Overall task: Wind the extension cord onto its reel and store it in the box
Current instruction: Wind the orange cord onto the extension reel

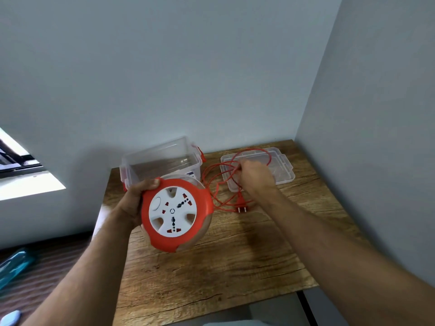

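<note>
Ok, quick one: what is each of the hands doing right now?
Left hand: closed on the rim of the reel, held above the table.
Right hand: closed on loops of the orange cord.

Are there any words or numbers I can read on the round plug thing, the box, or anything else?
No text can be read here.
Box: a small blue and white sticker near the reel, too blurred to read.
Reel: only socket holes and a small ring mark in the middle, no words or numbers.
Lid, cord, plug: nothing printed that shows.
</note>
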